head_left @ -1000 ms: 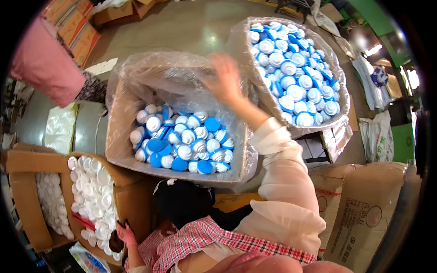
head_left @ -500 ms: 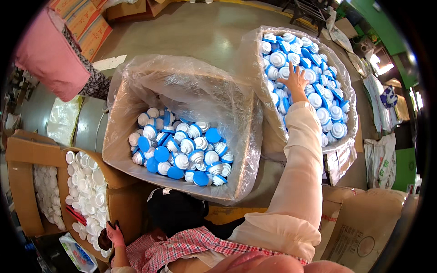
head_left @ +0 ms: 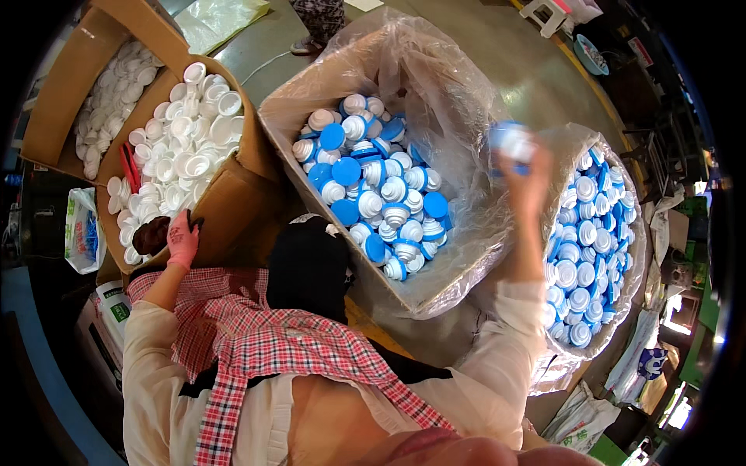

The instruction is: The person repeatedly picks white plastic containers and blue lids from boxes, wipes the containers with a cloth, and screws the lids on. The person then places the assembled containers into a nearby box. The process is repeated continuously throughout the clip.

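My right hand (head_left: pixel 524 167) is raised over the right side of the plastic-lined carton (head_left: pixel 350 245), blurred by motion, fingers closed around a blue-and-white cap (head_left: pixel 513 144). Many stepped white caps with blue discs (head_left: pixel 393 189) lie inside that carton. To the right stands a round plastic-lined container (head_left: pixel 639 241) heaped with the same kind of caps (head_left: pixel 587 235). My left hand (head_left: pixel 183 239), in a pink glove with dark fingertips, is at the near edge of the left cardboard box (head_left: pixel 245 167). Beside it is a dark brown object (head_left: pixel 151 235) of unclear kind; the fingers look curled and partly hidden.
White round lids (head_left: pixel 198 165) fill the left box, with a red tool-like object (head_left: pixel 130 167) among them. Another section holds more white pieces (head_left: pixel 116 97). A person's leg (head_left: pixel 320 22) stands behind the middle carton. A white stool (head_left: pixel 546 15) is at the far right.
My right hand has left the caps in the right container and come back left over the middle carton's side, now with a cap. The view has turned; my left hand stays by the left box.
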